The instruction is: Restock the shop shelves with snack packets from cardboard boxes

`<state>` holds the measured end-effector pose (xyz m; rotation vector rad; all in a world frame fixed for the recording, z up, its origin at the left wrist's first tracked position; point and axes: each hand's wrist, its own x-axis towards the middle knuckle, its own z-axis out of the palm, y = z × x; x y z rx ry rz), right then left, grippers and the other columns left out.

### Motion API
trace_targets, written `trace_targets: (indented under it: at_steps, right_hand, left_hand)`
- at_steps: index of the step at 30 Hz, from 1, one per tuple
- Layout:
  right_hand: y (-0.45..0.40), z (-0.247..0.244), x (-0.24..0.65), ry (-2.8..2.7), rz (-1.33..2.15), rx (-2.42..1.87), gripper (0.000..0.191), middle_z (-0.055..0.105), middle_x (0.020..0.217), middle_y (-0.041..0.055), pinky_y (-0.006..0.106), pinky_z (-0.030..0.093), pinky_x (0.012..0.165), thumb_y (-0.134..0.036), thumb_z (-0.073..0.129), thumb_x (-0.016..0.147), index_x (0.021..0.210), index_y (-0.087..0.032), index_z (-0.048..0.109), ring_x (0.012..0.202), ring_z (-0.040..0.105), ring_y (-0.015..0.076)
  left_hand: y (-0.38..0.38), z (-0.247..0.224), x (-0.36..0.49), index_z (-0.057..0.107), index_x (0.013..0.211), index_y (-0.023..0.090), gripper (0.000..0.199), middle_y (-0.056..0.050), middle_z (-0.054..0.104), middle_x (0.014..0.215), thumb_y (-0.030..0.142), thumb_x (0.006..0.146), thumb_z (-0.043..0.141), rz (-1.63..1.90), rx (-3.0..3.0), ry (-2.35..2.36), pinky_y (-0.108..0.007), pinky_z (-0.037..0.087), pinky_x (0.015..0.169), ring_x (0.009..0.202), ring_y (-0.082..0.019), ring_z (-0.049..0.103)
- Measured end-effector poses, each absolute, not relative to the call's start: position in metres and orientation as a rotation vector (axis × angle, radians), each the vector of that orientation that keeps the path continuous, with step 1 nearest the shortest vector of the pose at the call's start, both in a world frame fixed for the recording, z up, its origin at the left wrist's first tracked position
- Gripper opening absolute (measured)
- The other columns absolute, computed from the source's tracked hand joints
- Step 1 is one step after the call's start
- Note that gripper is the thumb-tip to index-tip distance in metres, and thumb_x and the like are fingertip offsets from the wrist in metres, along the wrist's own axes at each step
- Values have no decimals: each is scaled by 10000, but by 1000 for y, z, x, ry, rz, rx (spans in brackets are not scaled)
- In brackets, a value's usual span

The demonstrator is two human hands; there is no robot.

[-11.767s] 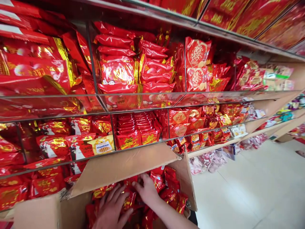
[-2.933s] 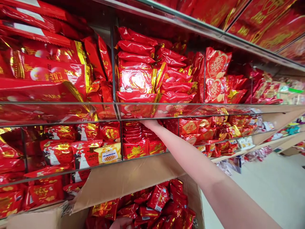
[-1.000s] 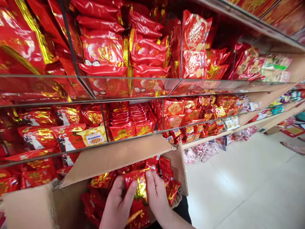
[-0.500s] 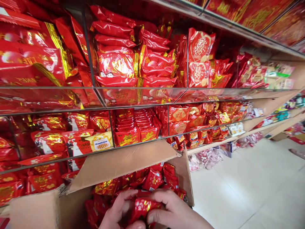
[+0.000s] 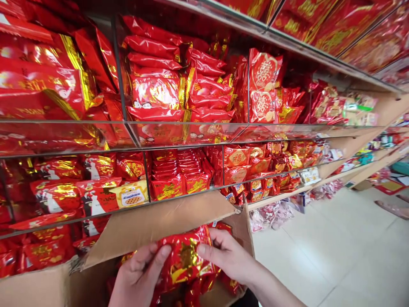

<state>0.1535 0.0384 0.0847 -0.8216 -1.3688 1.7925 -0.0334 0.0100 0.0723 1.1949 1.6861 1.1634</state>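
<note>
Holding one red-and-gold snack packet (image 5: 185,260) between both hands at bottom centre, just above the open cardboard box (image 5: 153,226). Left hand (image 5: 137,277) pinches the packet's left edge, right hand (image 5: 228,258) its right edge; both grips closed on it. Packet long axis runs roughly left-right, face toward camera, so it sits squarely between the grips, neither hand nearer. More red packets (image 5: 198,290) lie loose in the box below. Beyond, mid-frame, the glass-fronted shelf (image 5: 191,194) bins are stacked with similar packs.
</note>
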Motion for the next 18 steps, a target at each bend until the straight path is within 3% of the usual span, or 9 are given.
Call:
trace_targets:
  at_steps: [5, 8, 11, 16, 18]
  right_hand:
    - [33, 76, 133, -1261, 1663, -877, 302, 597, 730, -4, 235, 433, 666, -463, 589, 772, 835, -168, 594, 680, 541, 120]
    - [27, 70, 123, -1201, 1584, -909, 324, 579, 704, -9, 227, 434, 636, -495, 575, 769, 765, -173, 543, 651, 527, 111]
    - [28, 78, 121, -1287, 1660, -913, 312, 604, 739, -9, 229, 446, 635, -429, 678, 693, 805, -165, 556, 660, 542, 111]
    - [78, 118, 136, -1406, 1520, -950, 311, 670, 875, 23, 281, 492, 712, -345, 698, 670, 901, -160, 600, 752, 617, 142]
    - [115, 134, 139, -1399, 1371, -1024, 338, 677, 918, 50, 298, 504, 715, -340, 674, 690, 948, -147, 574, 765, 635, 151]
  left_hand:
    - [16, 76, -35, 602, 755, 228, 255, 29, 673, 652, 452, 785, 484, 1358, 1668, 1824, -178, 485, 557, 565, -125, 618]
    - [13, 72, -39, 580, 781, 243, 192, 49, 670, 634, 393, 811, 464, 1365, 1824, 1849, -153, 468, 519, 518, -105, 617]
    - [11, 72, -45, 577, 795, 246, 210, 39, 670, 669, 420, 814, 460, 1350, 1750, 1864, -151, 482, 563, 591, -113, 635]
    - [-2, 78, -49, 528, 993, 258, 391, 83, 515, 484, 572, 765, 474, 1392, 1275, 1725, -178, 439, 382, 405, -115, 498]
    - [-11, 71, -47, 539, 985, 263, 424, 83, 513, 482, 591, 717, 535, 1354, 1205, 1656, -169, 408, 344, 400, -112, 487]
